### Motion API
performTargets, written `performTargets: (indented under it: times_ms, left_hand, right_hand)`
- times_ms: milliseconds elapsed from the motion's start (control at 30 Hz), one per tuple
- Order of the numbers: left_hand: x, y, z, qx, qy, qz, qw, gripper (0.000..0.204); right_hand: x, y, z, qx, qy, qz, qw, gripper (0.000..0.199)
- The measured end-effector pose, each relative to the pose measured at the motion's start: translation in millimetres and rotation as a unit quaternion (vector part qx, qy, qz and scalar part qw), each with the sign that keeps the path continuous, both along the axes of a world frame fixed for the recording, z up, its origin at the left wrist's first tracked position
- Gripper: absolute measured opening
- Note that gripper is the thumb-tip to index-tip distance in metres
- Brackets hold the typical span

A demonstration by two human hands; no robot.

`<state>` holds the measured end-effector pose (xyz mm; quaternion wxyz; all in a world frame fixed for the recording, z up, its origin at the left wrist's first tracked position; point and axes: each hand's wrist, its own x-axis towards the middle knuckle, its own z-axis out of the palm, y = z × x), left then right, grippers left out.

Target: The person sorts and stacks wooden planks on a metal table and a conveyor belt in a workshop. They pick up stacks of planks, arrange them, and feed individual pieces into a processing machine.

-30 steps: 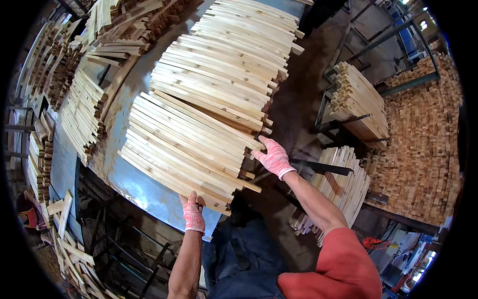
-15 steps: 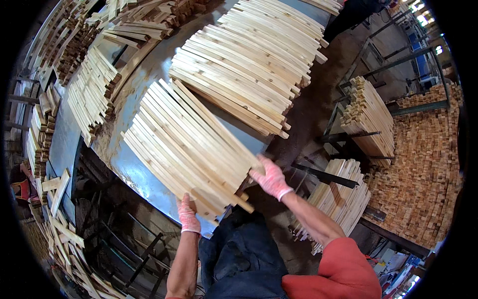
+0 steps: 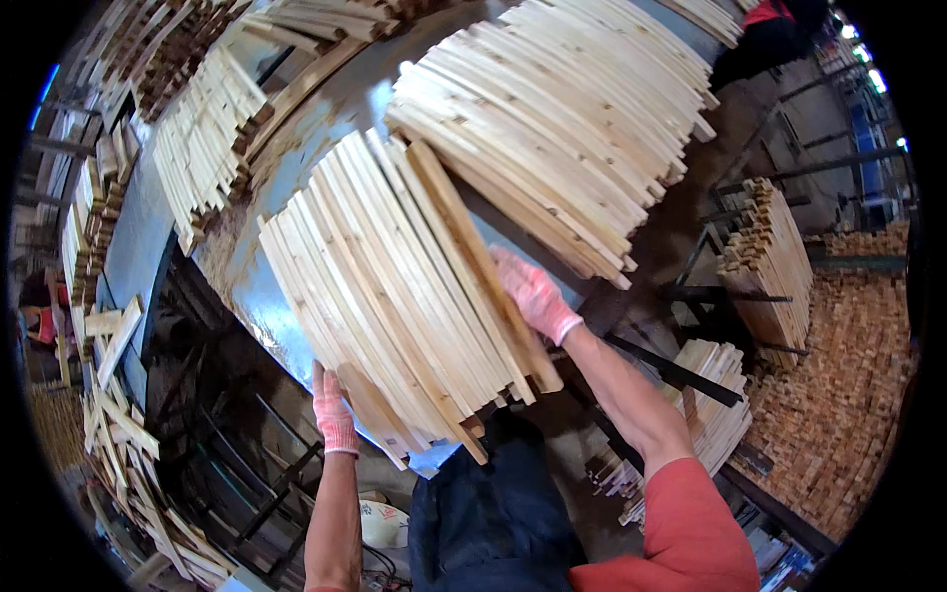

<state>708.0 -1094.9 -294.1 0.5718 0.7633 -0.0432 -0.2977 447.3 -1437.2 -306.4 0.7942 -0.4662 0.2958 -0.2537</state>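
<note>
A row of pale wooden slats (image 3: 380, 286) lies side by side on the metal table (image 3: 264, 321) in front of me, with uneven near ends. Along its left side my left hand (image 3: 334, 412), in a pink-and-white glove, rests with straight fingers against the outermost slat near the near end. My right hand (image 3: 536, 294), gloved alike, lies flat against the right side, its fingers stretched forward along a browner slat (image 3: 478, 271). Neither hand is wrapped round a slat. Right of this row is a larger layer of slats (image 3: 562, 118).
More slats (image 3: 202, 138) lie at the table's far left. Loose offcuts (image 3: 123, 434) pile up at the lower left. Stacked slats (image 3: 769, 266) stand on a metal rack at right, beside a wall of stacked wood ends (image 3: 838, 385). Another person (image 3: 774, 39) is at the far right.
My right hand has left the near slat end and moved forward along the right side. The right-hand slat now lies nearly along the row. My left hand stays at the left side.
</note>
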Motion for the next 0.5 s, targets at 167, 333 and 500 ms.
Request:
performTargets:
  times_ms: [167, 333, 500]
  left_hand:
    - [13.2, 2.8, -31.5, -0.068, 0.006, 0.008, 0.998, 0.073]
    - [8.1, -1.3, -32.7, -0.096, -0.038, -0.036, 0.994, 0.076]
    - [-4.9, -10.8, -18.3, -0.076, -0.036, -0.047, 0.995, 0.082]
  right_hand:
    - [61.7, 7.1, 57.1, -0.165, 0.231, 0.103, 0.953, 0.068]
    - [71.5, 4.3, 29.1, -0.139, 0.223, 0.068, 0.963, 0.073]
    - [45.3, -11.0, -17.5, -0.484, 0.227, 0.131, 0.835, 0.073]
